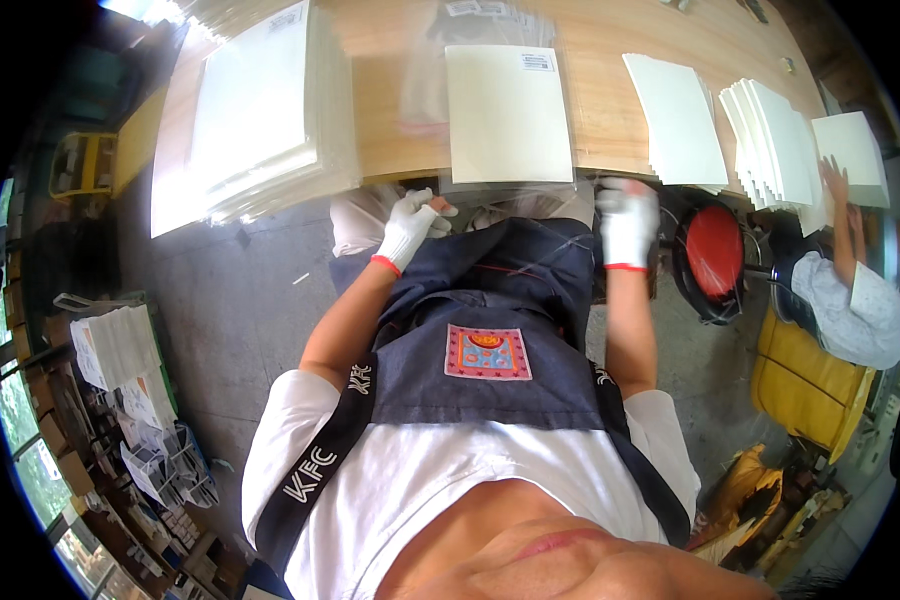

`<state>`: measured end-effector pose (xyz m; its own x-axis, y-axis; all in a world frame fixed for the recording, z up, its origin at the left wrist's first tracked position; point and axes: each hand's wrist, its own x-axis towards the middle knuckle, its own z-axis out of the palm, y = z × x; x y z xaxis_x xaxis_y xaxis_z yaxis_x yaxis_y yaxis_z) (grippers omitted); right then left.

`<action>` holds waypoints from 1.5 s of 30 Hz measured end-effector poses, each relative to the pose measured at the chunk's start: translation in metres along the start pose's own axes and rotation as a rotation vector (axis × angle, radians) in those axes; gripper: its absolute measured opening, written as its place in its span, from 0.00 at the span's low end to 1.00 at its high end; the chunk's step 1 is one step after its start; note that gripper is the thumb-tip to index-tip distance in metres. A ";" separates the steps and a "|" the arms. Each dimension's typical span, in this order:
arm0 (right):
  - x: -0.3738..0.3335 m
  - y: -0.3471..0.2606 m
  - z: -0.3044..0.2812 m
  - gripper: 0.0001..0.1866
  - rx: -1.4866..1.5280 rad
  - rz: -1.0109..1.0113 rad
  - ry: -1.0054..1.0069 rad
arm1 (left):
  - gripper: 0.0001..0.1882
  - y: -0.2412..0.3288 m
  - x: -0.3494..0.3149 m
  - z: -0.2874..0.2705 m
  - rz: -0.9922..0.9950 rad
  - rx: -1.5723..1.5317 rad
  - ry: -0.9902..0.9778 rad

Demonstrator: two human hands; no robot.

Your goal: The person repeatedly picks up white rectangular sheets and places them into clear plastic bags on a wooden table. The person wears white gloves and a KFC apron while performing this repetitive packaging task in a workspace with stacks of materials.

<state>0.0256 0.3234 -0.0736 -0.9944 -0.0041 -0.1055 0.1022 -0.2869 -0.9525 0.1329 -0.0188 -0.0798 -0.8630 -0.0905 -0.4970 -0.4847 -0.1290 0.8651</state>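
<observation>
A white sheet stack (508,115) with a small printed label lies at the table's front edge, directly ahead of me. My left hand (410,228), in a white glove with a red cuff and bare fingertips, is just below the edge, left of the stack. Its fingers are bent together; what they hold, if anything, is not clear. My right hand (629,222), gloved alike, is right of the stack and smeared by motion, so its fingers cannot be read. Clear plastic film (545,225) shows faintly over my lap between the hands.
A tall pile of plastic-covered white sheets (255,110) overhangs the table's left edge. White stacks (676,120) and fanned sheets (767,140) lie right. A red stool (712,250) stands below. At far right, another person's hand (834,182) touches a white stack.
</observation>
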 end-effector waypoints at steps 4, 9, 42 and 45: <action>-0.008 0.014 -0.132 0.09 -1.511 0.134 -0.395 | 0.09 0.002 -0.013 -0.011 0.280 0.283 0.091; -0.051 0.026 -0.102 0.17 -1.911 0.282 -0.407 | 0.20 0.020 -0.004 -0.011 1.236 1.219 0.442; -0.023 -0.008 0.097 0.16 0.052 0.377 -0.378 | 0.11 0.140 -0.087 -0.004 0.600 0.288 0.201; -0.026 -0.043 0.179 0.08 0.145 0.309 -0.620 | 0.03 0.163 -0.119 -0.058 0.840 0.191 0.419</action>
<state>0.0419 0.1641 0.0212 -0.7564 -0.6385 -0.1419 0.4207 -0.3088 -0.8531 0.1647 -0.0859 0.1165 -0.8361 -0.4308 0.3396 0.2226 0.2993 0.9278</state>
